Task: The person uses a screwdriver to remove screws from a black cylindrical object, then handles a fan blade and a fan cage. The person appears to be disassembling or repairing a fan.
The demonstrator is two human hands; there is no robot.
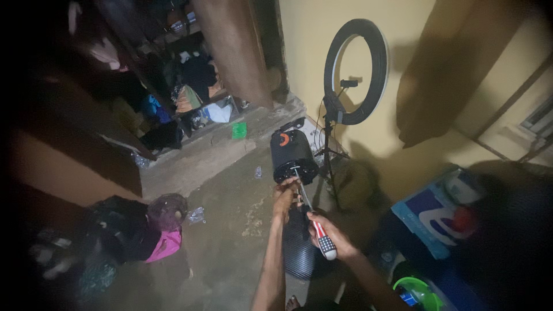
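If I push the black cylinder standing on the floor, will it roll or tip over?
The black cylinder looks tall for its base and leans, so it would probably tip. Once on its round side it might roll. The left hand steadies it near the screwdriver tip, which the right hand grips.

Dim, grainy view, corners vignetted black; wall [311,34] lit, hard shadows, left side murky.

Matt black plastic speaker [294,155] — glossy-handled screwdriver [315,226], rough concrete floor [230,230].
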